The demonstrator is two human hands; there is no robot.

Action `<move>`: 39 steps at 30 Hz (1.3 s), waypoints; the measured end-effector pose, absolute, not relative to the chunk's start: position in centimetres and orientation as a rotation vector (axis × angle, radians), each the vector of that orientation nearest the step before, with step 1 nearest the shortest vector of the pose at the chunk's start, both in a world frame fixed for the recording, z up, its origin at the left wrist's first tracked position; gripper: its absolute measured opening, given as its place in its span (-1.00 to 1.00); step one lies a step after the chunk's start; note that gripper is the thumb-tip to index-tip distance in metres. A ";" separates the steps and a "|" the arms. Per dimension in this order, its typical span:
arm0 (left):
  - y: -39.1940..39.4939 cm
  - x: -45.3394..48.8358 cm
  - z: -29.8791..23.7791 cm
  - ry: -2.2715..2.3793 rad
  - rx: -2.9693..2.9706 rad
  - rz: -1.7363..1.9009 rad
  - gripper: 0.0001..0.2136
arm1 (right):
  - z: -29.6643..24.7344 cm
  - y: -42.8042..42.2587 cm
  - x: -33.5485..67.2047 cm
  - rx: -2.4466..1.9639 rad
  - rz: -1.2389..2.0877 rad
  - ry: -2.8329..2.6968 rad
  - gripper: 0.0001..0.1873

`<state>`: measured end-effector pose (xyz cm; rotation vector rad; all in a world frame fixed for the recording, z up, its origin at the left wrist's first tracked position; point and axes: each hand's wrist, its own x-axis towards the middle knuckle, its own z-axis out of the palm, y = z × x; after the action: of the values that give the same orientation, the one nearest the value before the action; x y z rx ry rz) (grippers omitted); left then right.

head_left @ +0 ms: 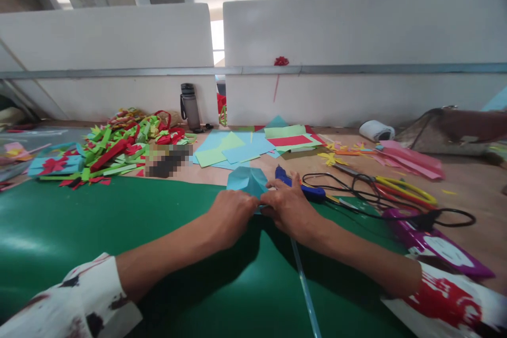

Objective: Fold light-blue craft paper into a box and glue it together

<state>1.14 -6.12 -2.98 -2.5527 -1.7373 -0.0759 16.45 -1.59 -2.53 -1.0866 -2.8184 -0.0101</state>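
A folded piece of blue paper stands between my two hands at the far edge of the green mat. My left hand is closed, its fingers pinching the paper's near edge. From the other side my right hand also grips that near edge, thumb and fingertips close to those of the left. Just beyond the right hand lies a blue glue gun, partly hidden by it. A thin clear stick runs from beneath the right wrist toward the bottom of the view.
Colourful paper strips are heaped at left, near a dark bottle. Coloured sheets lie behind the mat. To the right are yellow-handled scissors, a black cable, a purple packet, a white roll and a bag.
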 end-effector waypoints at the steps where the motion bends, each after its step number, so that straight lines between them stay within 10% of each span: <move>1: -5.8 1.2 -3.0 -1.751 -2.551 -0.045 -0.84 | -2.3 -1.6 16.5 -1.086 0.001 -2.831 -0.84; 39: -6.2 -2.0 -3.4 -1.923 -2.384 -0.121 -0.90 | -3.2 -1.3 15.2 -1.067 -0.184 -2.952 -0.81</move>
<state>-2.05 -6.15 -3.38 -2.3845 -1.9233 -0.1214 15.15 -1.27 -3.21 -1.0673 -2.9522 -0.1841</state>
